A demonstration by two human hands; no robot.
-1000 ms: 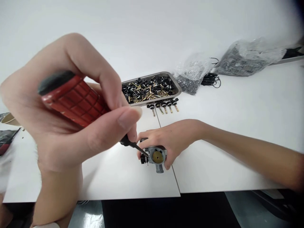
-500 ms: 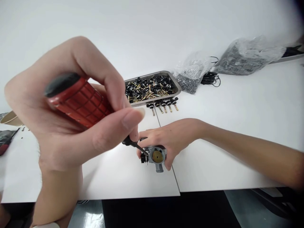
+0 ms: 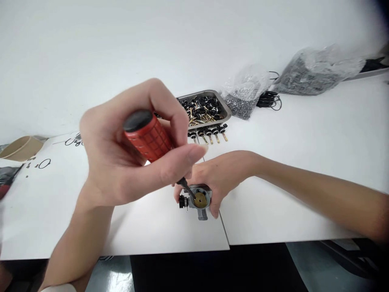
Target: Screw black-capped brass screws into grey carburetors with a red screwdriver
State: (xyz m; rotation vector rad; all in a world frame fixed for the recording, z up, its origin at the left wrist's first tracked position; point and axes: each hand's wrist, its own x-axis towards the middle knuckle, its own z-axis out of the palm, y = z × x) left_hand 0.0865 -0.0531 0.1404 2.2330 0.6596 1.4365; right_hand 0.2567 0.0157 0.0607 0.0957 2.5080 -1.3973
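Note:
A screwdriver with a red and black handle (image 3: 150,138) is gripped in my left hand (image 3: 136,154), its shaft slanting down to the right. Its tip meets the left edge of the round brass disc (image 3: 200,200) in a small grey metal part (image 3: 202,214). My right hand (image 3: 212,178) wraps round that part from behind and holds it on the white table. A black knob (image 3: 182,201) sticks out at the part's left side.
Behind the hands, a metal tray (image 3: 228,115) holds many black and brass pieces, several more lined up before it. Plastic bags (image 3: 316,73) and a black cable (image 3: 269,100) lie at the back right. A tan bowl (image 3: 24,149) and black rings (image 3: 44,164) are at the left.
My left hand has moved right and away from the camera with the screwdriver, whose tip has shifted from the part's left rim onto the brass disc's edge. My right hand has hardly moved.

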